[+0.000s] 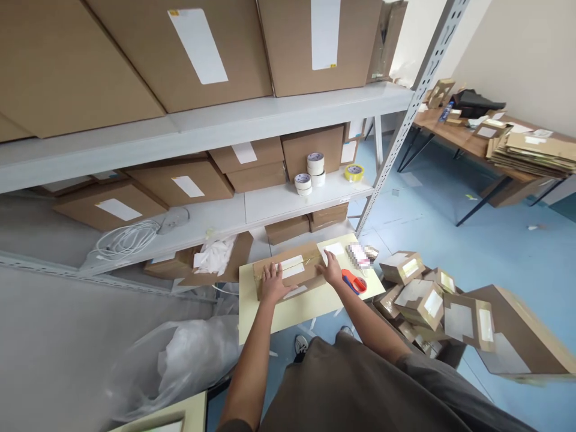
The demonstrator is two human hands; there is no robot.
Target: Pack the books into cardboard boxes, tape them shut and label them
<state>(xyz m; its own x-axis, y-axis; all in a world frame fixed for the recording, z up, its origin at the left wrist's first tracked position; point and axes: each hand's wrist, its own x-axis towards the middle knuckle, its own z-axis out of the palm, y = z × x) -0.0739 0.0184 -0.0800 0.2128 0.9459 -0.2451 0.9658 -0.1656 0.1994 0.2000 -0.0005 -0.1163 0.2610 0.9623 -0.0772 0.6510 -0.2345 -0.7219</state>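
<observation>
A long brown cardboard box [307, 269] with white labels and clear tape on top lies on a small cream table [360, 255]. My left hand [273, 285] rests on the box's left part, palm down with its fingers apart. At the box's right end is my right hand [331, 269], its thumb and fingers spread against the end and top edge. Just right of that hand, an orange and blue tape dispenser [354, 281] lies on the table. A white sheet [333, 249] sits behind the right hand, near a blurred-out item.
Grey shelving [288, 117] with boxes stands ahead; white tape rolls [315, 163] and a yellow roll [354, 173] sit on its middle shelf. Small taped boxes [418, 300] are piled at the right. A plastic bag [198, 360] lies lower left. A wooden table [468, 141] stands far right.
</observation>
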